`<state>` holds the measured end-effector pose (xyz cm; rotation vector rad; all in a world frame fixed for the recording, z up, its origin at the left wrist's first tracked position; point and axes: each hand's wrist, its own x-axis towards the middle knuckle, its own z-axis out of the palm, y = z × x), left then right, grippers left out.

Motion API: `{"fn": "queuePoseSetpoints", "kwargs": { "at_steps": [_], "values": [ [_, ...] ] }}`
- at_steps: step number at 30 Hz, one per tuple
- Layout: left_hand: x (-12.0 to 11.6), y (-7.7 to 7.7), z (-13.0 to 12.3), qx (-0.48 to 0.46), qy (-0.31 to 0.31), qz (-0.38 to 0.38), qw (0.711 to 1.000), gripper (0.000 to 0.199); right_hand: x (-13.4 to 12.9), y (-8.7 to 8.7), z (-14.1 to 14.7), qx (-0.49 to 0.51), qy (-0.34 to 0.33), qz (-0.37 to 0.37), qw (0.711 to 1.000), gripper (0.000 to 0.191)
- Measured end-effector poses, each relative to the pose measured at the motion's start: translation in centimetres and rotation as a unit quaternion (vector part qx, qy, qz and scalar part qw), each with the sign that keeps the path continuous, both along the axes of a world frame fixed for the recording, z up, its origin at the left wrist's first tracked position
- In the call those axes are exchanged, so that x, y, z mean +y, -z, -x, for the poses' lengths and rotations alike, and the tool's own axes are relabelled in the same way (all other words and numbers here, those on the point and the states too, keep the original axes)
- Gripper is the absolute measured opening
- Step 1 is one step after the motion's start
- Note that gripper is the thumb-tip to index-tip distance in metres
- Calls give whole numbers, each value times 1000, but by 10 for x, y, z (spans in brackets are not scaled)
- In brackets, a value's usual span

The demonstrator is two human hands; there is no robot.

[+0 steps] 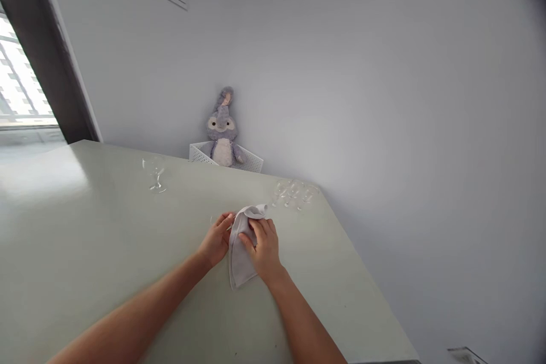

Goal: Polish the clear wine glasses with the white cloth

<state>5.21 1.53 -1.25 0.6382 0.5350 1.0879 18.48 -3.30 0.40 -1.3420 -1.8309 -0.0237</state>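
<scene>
My right hand [265, 245] is closed on a light grey cloth [242, 264], which bunches at the top and hangs down over the tabletop. At the cloth's left edge, the fingers of my left hand [217, 239] are closed round a clear glass, mostly hidden by the hand and the cloth. Only a thin, faint rim of that glass shows left of the fingertips. Beyond my right hand, several small clear stemmed glasses [293, 192] stand grouped near the table's far right corner. A larger clear stemmed glass [156, 173] stands apart at the far left.
The pale green table [128, 250] has its right edge running along a grey wall [384, 96]. At the far edge, a purple plush toy [222, 131] sits in a white perforated basket [255, 163]. A window [21, 74] is at the left.
</scene>
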Motion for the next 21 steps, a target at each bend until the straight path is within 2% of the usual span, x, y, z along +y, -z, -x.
{"fn": "queuePoseSetpoints", "kwargs": {
  "at_steps": [2,5,11,15,19,21],
  "values": [
    [2,1,1,-9,-4,7,1000,20,0,3,1,6,3,-18,1000,22],
    [3,1,1,-14,1,-5,1000,22,1,5,3,28,-25,-20,999,21],
    [-1,-4,3,0,10,-38,999,25,-2,2,4,49,-34,70,996,25],
    [0,-4,5,46,-4,-74,996,26,-1,1,1,-1,-13,97,995,10],
    [-1,-5,6,110,-25,-97,989,30,-2,0,-4,-38,28,80,996,20],
    [-1,-6,6,126,-36,-117,984,32,-3,-2,-6,-9,23,88,996,23]
  ]
}}
